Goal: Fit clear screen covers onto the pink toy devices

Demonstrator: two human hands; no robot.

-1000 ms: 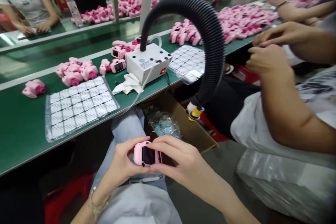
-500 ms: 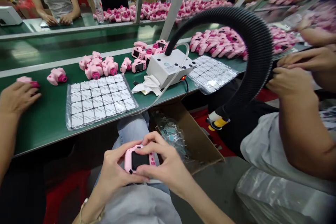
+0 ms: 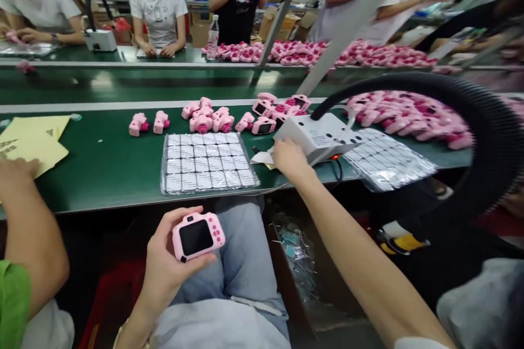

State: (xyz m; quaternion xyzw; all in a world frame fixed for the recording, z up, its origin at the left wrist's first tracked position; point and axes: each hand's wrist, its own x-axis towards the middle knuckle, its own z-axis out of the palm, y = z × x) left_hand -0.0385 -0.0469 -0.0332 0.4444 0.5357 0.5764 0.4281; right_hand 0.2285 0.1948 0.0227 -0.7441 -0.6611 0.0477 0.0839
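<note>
Your left hand point(image 3: 164, 264) sits at the 6 o'clock edge of the view, over your lap. Its grip is closed around a pink toy camera point(image 3: 198, 236): thumb across the top edge, fingers curled beneath and behind. The camera lies at the 1 o'clock side of that palm, tilted, with its dark screen facing up toward you. It is below the front edge of the desk point(image 3: 102, 174) and well apart from it.

Your right hand point(image 3: 290, 159) is stretched out to the desk at 12 o'clock from the camera. It rests at the near left corner of a white box unit point(image 3: 317, 136), touching a white cloth point(image 3: 262, 157) lying there. Whether that grip is open or closed on anything cannot be told; the fingers are hidden under the back of the hand.

At 11 o'clock from your right hand, just beside it, lies a clear tray of small white parts point(image 3: 207, 162). A second tray of the same kind point(image 3: 388, 159) lies at 3 o'clock from the box unit. Loose pink cameras point(image 3: 213, 119) are grouped on the desk beyond the first tray. A black ribbed hose point(image 3: 491, 136) arcs from the box unit toward 3 o'clock.

A co-worker's arm point(image 3: 28, 229) enters at 9 o'clock, the hand resting near yellow sheets point(image 3: 30, 139).
</note>
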